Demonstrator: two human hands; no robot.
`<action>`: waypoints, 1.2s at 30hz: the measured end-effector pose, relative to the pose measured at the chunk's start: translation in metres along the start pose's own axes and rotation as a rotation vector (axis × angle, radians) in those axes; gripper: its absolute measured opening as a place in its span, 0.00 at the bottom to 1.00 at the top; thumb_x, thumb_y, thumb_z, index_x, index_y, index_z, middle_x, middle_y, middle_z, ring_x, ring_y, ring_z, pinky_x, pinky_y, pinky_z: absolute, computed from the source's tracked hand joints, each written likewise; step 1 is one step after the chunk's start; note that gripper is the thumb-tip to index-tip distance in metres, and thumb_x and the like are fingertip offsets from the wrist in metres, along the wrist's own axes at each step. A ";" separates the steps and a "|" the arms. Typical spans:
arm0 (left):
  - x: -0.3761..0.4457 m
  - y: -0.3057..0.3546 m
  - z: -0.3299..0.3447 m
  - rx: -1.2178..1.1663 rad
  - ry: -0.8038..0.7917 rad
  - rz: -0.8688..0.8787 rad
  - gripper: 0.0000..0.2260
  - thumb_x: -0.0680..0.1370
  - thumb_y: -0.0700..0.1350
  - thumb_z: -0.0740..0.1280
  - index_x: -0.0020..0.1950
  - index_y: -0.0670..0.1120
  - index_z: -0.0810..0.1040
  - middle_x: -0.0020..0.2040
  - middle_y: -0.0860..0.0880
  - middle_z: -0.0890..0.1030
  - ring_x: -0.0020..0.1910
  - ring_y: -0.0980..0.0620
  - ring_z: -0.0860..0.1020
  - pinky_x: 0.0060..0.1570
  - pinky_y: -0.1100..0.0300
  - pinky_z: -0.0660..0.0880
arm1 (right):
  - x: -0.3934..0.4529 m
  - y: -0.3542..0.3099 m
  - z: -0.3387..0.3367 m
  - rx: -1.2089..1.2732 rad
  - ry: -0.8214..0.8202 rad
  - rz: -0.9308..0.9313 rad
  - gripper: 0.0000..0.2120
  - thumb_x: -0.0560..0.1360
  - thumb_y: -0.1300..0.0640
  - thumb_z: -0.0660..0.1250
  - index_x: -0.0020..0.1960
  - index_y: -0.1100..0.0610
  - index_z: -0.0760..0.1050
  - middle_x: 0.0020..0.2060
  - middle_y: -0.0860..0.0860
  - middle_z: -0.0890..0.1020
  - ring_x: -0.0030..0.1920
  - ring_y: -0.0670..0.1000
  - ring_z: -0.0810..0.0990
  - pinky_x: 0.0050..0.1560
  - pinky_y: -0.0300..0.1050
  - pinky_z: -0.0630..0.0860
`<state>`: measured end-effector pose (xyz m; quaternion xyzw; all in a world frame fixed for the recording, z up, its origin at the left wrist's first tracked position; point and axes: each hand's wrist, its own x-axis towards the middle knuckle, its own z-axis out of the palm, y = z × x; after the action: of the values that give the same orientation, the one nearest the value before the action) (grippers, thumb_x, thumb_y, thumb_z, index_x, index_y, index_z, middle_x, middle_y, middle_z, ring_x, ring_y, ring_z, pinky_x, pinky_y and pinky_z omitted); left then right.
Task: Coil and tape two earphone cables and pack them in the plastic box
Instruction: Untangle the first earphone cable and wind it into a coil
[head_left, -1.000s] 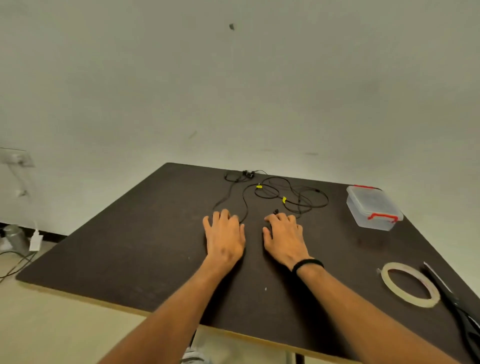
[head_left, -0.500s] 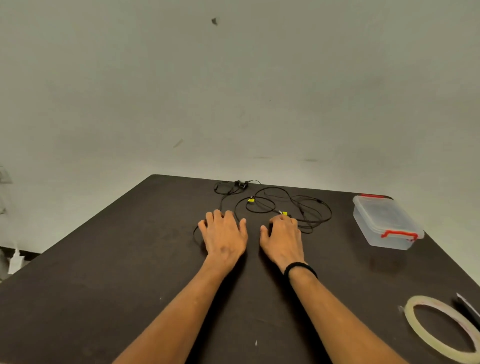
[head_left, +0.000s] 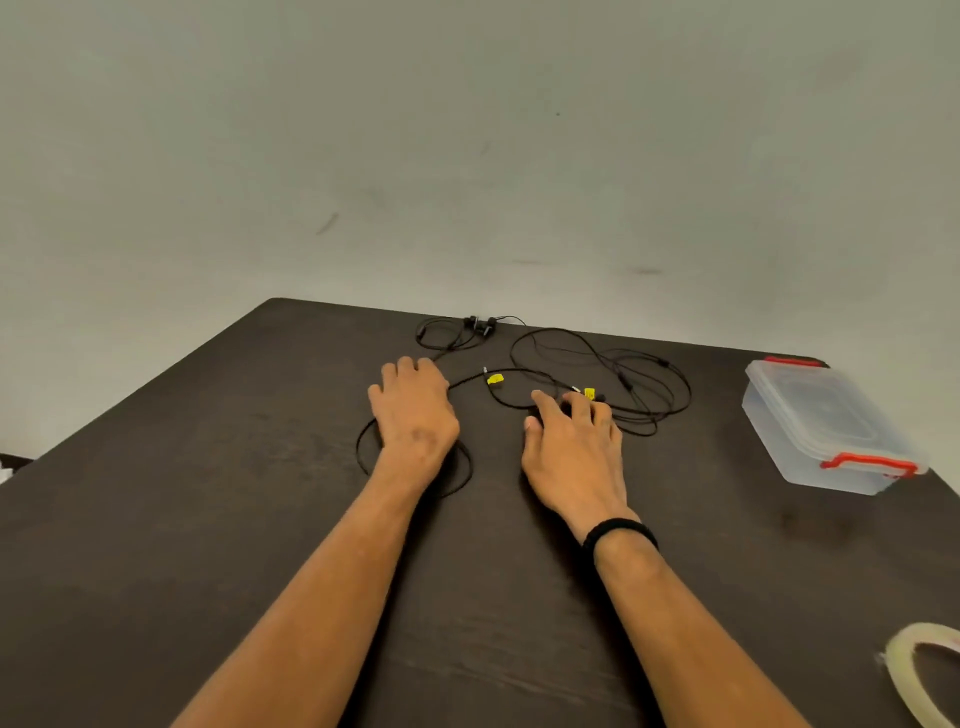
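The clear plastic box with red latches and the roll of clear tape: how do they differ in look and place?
The clear plastic box with red latches is a rectangular container with its lid on, while the roll of clear tape is a flat open ring. The box stands far on the right of the dark table; the tape lies nearer, cut off by the picture's edge. Both are translucent, and neither hand touches them.

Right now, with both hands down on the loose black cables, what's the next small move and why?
Probably pinch the plug end by the yellow tag with the right hand and start coiling. The thin black earphone cables lie uncoiled on the dark table, that hand's fingertips reach the tag, and the clear plastic box with red latches is closed.
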<state>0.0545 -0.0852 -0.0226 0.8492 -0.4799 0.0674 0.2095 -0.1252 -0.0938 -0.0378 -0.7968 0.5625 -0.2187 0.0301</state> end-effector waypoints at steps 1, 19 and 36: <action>-0.001 -0.010 -0.007 0.035 -0.019 -0.012 0.11 0.82 0.45 0.65 0.63 0.44 0.76 0.64 0.43 0.77 0.65 0.41 0.73 0.62 0.46 0.70 | -0.001 -0.001 -0.001 -0.020 -0.021 -0.013 0.23 0.86 0.45 0.54 0.80 0.46 0.66 0.74 0.56 0.70 0.74 0.61 0.65 0.76 0.59 0.63; -0.044 -0.016 -0.022 -0.135 0.006 0.388 0.10 0.83 0.51 0.65 0.60 0.51 0.82 0.63 0.49 0.75 0.67 0.44 0.67 0.69 0.48 0.62 | -0.004 -0.006 -0.015 0.320 -0.062 -0.078 0.12 0.79 0.47 0.72 0.60 0.49 0.80 0.52 0.47 0.82 0.62 0.53 0.74 0.64 0.54 0.74; -0.082 0.018 -0.040 -1.047 -0.072 0.075 0.07 0.82 0.41 0.69 0.57 0.47 0.85 0.45 0.51 0.86 0.41 0.56 0.85 0.51 0.53 0.84 | -0.031 -0.008 -0.031 0.942 0.045 0.121 0.15 0.87 0.55 0.61 0.51 0.57 0.85 0.44 0.49 0.89 0.39 0.42 0.84 0.43 0.36 0.77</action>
<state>-0.0007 -0.0116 -0.0071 0.6148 -0.4863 -0.2034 0.5867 -0.1378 -0.0568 -0.0171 -0.6572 0.4483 -0.4649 0.3886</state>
